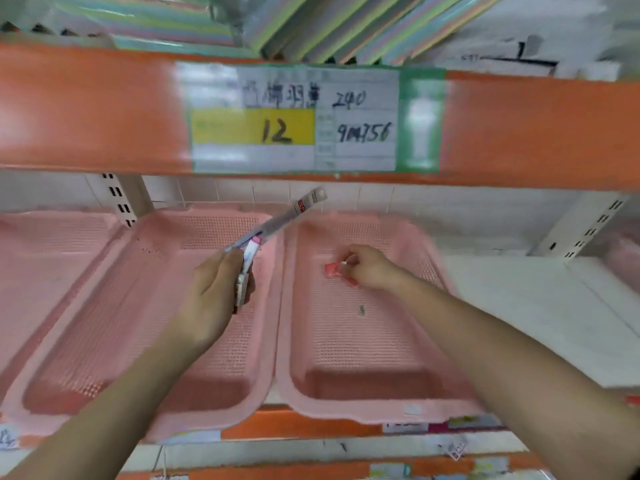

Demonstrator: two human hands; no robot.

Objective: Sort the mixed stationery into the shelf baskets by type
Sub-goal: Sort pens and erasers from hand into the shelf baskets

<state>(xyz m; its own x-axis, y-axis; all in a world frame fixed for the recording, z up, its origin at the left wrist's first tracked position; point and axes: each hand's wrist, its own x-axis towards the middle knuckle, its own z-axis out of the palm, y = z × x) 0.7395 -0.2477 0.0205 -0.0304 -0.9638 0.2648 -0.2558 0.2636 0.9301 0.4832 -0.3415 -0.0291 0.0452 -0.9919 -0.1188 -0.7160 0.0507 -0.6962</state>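
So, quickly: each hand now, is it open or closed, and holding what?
Left hand: closed around a bundle of pens.
Right hand: pinching a small red item; what it is cannot be told.

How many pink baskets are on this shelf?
3 clear: far-left basket, cut off by the frame; middle basket below the left hand; right basket below the right hand. A pink blur at the right edge may be a fourth.

Pen pack tilted above middle pink basket; red item inside right basket
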